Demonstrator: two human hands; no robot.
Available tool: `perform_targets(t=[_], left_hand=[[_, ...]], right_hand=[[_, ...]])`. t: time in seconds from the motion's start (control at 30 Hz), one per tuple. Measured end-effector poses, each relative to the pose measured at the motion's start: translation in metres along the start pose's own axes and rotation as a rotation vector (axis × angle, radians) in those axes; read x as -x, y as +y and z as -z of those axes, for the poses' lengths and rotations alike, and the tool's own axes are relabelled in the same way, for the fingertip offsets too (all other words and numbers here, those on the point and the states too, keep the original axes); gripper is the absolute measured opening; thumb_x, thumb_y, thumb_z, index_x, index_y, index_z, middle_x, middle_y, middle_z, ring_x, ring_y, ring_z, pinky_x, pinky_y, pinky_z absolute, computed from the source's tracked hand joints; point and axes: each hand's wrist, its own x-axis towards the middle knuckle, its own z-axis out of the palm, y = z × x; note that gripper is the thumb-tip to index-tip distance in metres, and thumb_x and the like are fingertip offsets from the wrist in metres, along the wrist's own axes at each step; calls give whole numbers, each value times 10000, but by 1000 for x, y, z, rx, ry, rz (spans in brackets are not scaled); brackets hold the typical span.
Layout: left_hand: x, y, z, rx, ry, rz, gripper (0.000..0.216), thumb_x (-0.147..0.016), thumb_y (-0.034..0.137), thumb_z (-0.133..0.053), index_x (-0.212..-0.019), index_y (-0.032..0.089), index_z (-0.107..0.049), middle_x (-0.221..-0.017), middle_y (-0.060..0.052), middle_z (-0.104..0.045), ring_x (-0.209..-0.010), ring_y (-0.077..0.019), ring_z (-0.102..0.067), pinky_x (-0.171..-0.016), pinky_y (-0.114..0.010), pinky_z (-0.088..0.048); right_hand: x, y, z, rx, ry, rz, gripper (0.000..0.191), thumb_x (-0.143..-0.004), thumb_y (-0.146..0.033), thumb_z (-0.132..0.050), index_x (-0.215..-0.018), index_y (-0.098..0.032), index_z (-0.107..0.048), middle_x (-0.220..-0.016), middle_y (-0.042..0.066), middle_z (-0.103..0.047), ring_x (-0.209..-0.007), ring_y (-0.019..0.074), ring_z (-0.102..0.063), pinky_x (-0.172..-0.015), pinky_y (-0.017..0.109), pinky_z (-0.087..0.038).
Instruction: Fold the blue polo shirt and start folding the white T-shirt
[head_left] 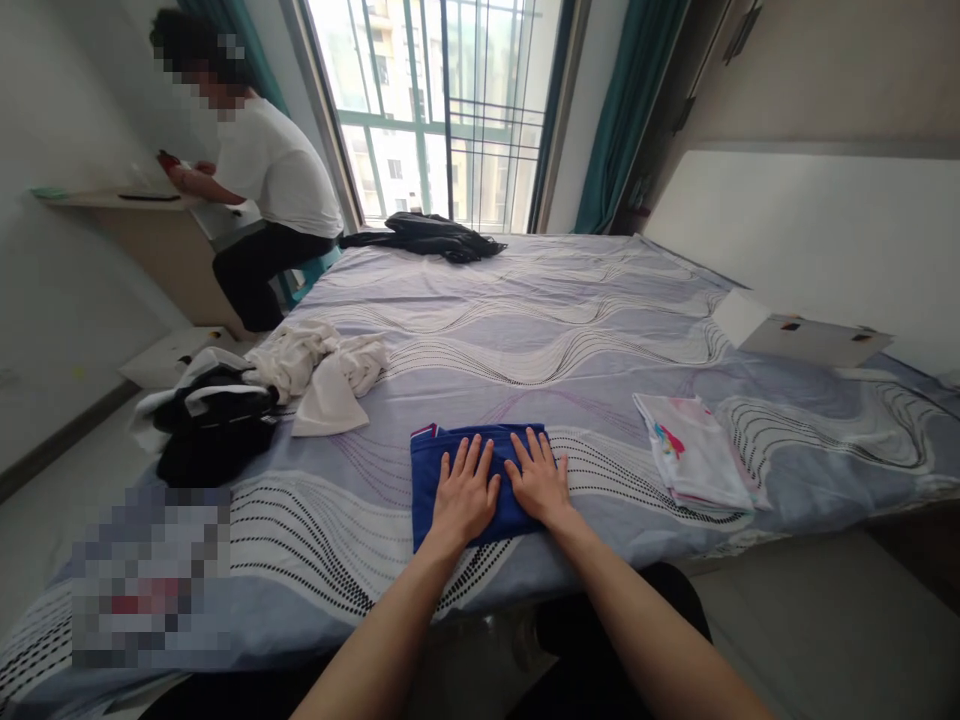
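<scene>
Both hands flat, palms down, fingers spread and gripping nothing: left hand (465, 492) and right hand (538, 480) side by side, thumbs almost touching, pressed onto a folded blue garment (439, 465). Garment lying near the front edge of the bed (570, 330), a red and white trim just showing at its far left corner. Bed covered with a grey-lilac sheet patterned in wavy dotted lines. To the right of the blue garment, well apart, a folded white garment (694, 450) with a pink and blue print, set on a thin stack. To the left, near the bed's left edge, a crumpled cream garment (322, 370), and just beside it a heap of black and white clothes (214, 420) hanging partly over the side. At the far end, by the window (442, 110), a pile of black clothing (427, 235). On the right side of the bed, against the headboard, a flat white box (802, 335). Teal curtains on both sides of the window. In the far left corner, another person (262, 200) in a white top and dark trousers, seated at a counter (135, 205), hands resting on it.
</scene>
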Motion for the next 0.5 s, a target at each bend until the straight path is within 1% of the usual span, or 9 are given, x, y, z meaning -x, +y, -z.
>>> perform_targets(t=[0.1,0.17,0.27,0.33,0.37,0.43,0.5], left_hand=[[-3,-10,4,-61,-3,67,613,-1002,475,-430,-1587,305,-366,-1685,-54,-256,-1560,-320,-214,-1250,-599,-166],[-3,-23,9,-98,-8,143,612,-1002,495,-421,-1584,311,-371,-1689,-55,-245,-1561,-334,-208,-1240,-616,-177],[5,-52,17,-98,-46,196,602,-1020,442,-350,-1600,283,-338,-1696,-55,-225,-1565,-335,-191,-1223,-628,-222],[15,-72,22,-73,-71,217,635,-1021,412,-307,-1616,194,-295,-1694,-91,-225,-1562,-331,-201,-1226,-611,-237],[21,-81,24,-62,-71,241,662,-1017,413,-301,-1618,138,-274,-1686,-120,-241,-1559,-329,-214,-1233,-601,-228],[33,-94,28,-39,-37,304,708,-1011,439,-307,-1608,61,-263,-1661,-169,-290,-1553,-325,-235,-1248,-592,-189],[39,-99,30,5,15,342,699,-1000,460,-348,-1580,70,-339,-1642,-171,-336,-1553,-324,-237,-1257,-592,-154]], right_hand=[[-1,8,-1,-28,16,-52,607,-1054,-538,-300,-1630,-369,-212,-1722,-14,-63,-1585,267,-50,-1222,653,-97],[-2,11,-1,-52,24,-93,649,-1049,-551,-297,-1645,-324,-178,-1723,-2,-34,-1584,295,-42,-1235,619,-83],[-3,13,-2,-93,24,-207,750,-1045,-557,-261,-1656,-152,-98,-1717,83,-22,-1583,309,-25,-1248,578,-41],[-2,14,-2,-115,35,-289,817,-1041,-574,-246,-1638,-36,-95,-1706,158,-43,-1583,308,-19,-1251,562,-24],[-1,14,-2,-124,47,-317,843,-1036,-583,-259,-1626,4,-125,-1699,189,-62,-1582,316,-25,-1251,557,-30],[1,14,0,-137,83,-326,850,-1015,-584,-344,-1589,37,-265,-1685,226,-139,-1571,348,-87,-1248,542,-84],[2,16,5,-161,122,-261,745,-982,-531,-458,-1494,11,-471,-1633,235,-314,-1518,359,-264,-1229,475,-199]])
